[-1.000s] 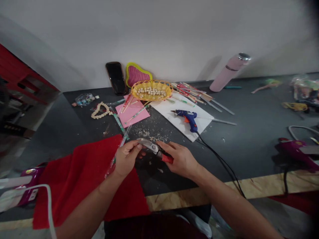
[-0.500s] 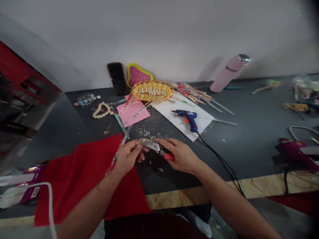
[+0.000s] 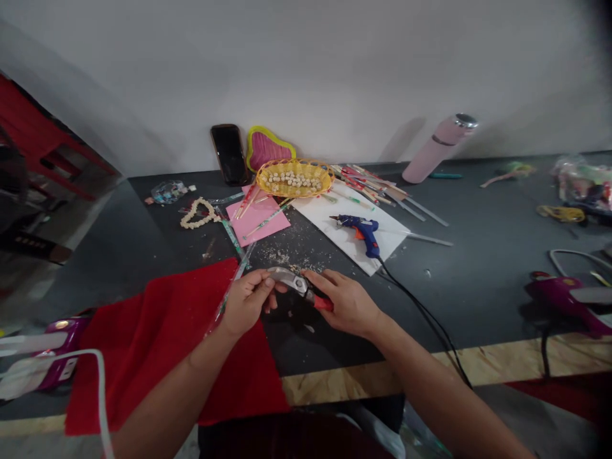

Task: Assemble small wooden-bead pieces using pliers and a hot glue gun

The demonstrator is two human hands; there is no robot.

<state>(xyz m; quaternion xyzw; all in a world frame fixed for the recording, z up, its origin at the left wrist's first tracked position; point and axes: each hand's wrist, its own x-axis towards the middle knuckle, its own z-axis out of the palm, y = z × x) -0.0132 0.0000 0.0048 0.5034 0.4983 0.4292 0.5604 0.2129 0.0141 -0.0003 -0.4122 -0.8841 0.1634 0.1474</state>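
My right hand (image 3: 348,299) is wrapped round the red handle of the pruning shears (image 3: 291,278), whose silver blades point left. At the blade end, the fingers of my left hand (image 3: 248,301) are closed in a pinch; whatever lies between them is hidden. Small pale crumbs (image 3: 282,258) are scattered on the dark table just beyond the shears. A triangular frame of pale pieces (image 3: 199,214) lies to the far left of my hands. Farther back, a yellow woven basket (image 3: 268,186) holds many small pale pieces.
A blue glue gun (image 3: 364,231) rests on a white board (image 3: 394,237), its cord running to the front edge. Red cloth (image 3: 167,331) lies under my left forearm. Pink paper (image 3: 261,220), sticks (image 3: 363,185), a phone (image 3: 228,153) and a pink bottle (image 3: 435,153) stand or lie behind.
The view has shifted slightly, so the objects at the back sit a little lower. Both hands keep nearly the same pose; the pale bit at my left fingertips no longer shows clearly.
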